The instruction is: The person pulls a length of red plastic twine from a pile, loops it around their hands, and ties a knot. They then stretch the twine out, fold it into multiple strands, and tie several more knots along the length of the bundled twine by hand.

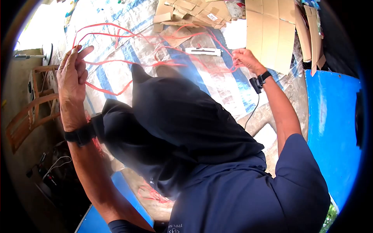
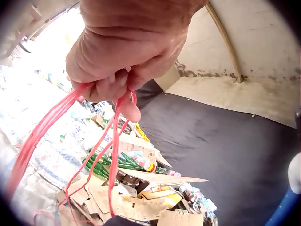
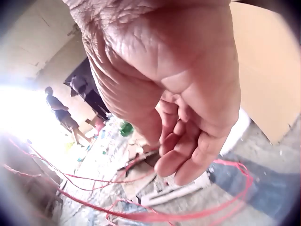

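Long strands of pinkish-red plastic string (image 1: 103, 34) stretch in loose loops between my two hands, above a striped sheet. Raised at the left, my left hand (image 1: 73, 79) grips the string; in the left wrist view several strands (image 2: 115, 155) hang down from its curled fingers. My right hand (image 1: 248, 61), out to the right, pinches the string between thumb and fingers. In the right wrist view its fingers (image 3: 188, 155) are curled, partly hiding the string, and a wide loop (image 3: 150, 216) sags below them.
The blue-and-white striped sheet (image 1: 136, 50) covers the floor. Flattened cardboard (image 1: 268, 42) and a long white piece (image 1: 203, 51) lie ahead. More red string (image 1: 153, 194) lies beside my legs. A wooden chair (image 1: 33, 108) stands left, a blue panel (image 1: 326, 128) right. Green bottles (image 2: 99, 165) lie among scraps; people (image 3: 61, 110) stand farther off.
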Demonstrator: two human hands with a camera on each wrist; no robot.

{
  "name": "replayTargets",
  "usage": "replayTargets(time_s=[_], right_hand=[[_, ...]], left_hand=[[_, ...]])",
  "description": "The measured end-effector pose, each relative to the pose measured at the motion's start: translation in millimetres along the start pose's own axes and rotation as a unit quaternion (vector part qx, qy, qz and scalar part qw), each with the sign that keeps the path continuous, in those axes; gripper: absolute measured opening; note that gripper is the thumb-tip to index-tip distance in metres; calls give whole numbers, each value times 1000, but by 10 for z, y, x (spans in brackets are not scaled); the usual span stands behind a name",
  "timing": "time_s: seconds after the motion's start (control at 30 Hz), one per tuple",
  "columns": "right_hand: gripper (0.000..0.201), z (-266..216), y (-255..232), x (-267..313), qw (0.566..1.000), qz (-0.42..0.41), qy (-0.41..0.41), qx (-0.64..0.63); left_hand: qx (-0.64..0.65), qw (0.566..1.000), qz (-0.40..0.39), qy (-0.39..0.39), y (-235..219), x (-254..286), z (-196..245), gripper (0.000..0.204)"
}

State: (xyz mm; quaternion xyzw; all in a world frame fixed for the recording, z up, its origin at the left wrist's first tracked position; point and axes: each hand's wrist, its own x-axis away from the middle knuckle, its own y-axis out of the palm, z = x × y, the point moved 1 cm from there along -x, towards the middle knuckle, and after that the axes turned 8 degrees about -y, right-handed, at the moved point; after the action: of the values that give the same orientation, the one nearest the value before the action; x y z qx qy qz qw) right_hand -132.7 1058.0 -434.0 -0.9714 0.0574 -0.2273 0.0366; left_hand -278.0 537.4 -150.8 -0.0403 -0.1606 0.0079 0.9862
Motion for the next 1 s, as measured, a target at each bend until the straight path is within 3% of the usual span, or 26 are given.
replayTargets(time_s=[0.13, 0.23, 0.53, 0.67, 0.73, 0.87, 0.93, 0.97, 1.0], right_hand=[[31, 692, 116, -72, 995, 71, 38, 65], [40, 925, 98, -127, 966, 183, 51, 175], [68, 1213, 137, -399, 967, 186, 128, 115], [54, 1407, 214, -506, 970, 203, 128, 46], [28, 1654, 138, -615, 975, 134, 175, -7], [16, 1322, 269, -515, 972, 126, 176, -94], [15, 1169, 265, -490, 974, 99, 134, -154], [17, 782, 326, -348, 953, 130, 70, -265], [17, 625, 274, -367, 953, 130, 68, -266]], left_hand=[[-33, 999, 2, -10, 42, 78, -18, 24], [-47, 999, 13, -17, 54, 118, -34, 25], [-123, 992, -19, -36, -60, 36, -97, 26], [-119, 990, 27, -65, -25, 57, -109, 26], [-129, 988, 38, -77, -29, 42, -106, 27], [-113, 991, 7, -73, -181, -33, -189, 26], [-107, 991, 9, -77, -236, -59, -213, 25], [-107, 991, 10, -76, -258, -76, -232, 25], [-98, 992, 7, -76, -275, -99, -251, 25]])
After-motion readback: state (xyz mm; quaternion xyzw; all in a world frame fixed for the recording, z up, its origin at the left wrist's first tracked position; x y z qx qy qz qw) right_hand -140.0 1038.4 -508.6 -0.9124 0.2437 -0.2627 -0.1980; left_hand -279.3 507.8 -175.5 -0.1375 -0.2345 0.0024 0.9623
